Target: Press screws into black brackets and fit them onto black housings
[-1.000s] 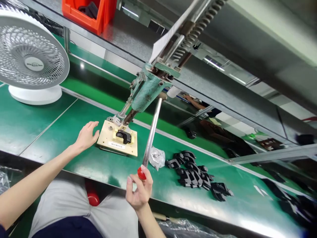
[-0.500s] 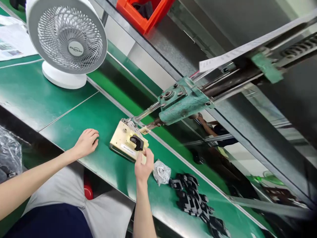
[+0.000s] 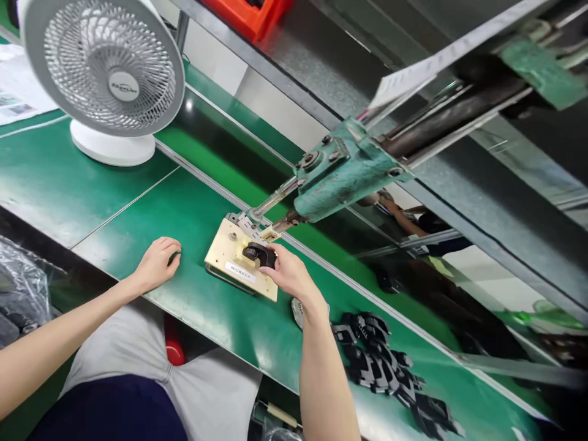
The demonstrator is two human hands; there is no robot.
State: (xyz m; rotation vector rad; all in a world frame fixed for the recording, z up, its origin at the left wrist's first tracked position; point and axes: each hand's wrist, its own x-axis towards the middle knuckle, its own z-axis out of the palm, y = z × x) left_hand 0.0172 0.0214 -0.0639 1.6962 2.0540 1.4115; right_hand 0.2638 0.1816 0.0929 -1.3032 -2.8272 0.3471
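A curved black plastic part (image 3: pixel 261 253) sits on a cream-coloured fixture block (image 3: pixel 222 244) with a white label. My right hand (image 3: pixel 290 269) grips its right end, thumb on the near side and fingers behind. My left hand (image 3: pixel 158 263) rests on the green bench top to the left of the block, loosely curled, thumb apart from the fingers, with nothing visible in it. Just above the fixture hang the metal rods of a green-painted machine head (image 3: pixel 346 171). Behind my right wrist lies a partly hidden clear plastic bag (image 3: pixel 297 311).
Several black plastic parts (image 3: pixel 381 361) lie piled on the bench at the right. A white fan (image 3: pixel 105 73) stands at the back left, near papers (image 3: pixel 22 86). Overhead runs a metal shelf with a red bin (image 3: pixel 261 21). A plastic bag (image 3: pixel 22 282) is at the left edge.
My right hand has moved from the fixture's near right corner up to the black part and closed on its end. My left hand stays in place. The camera view has shifted slightly.
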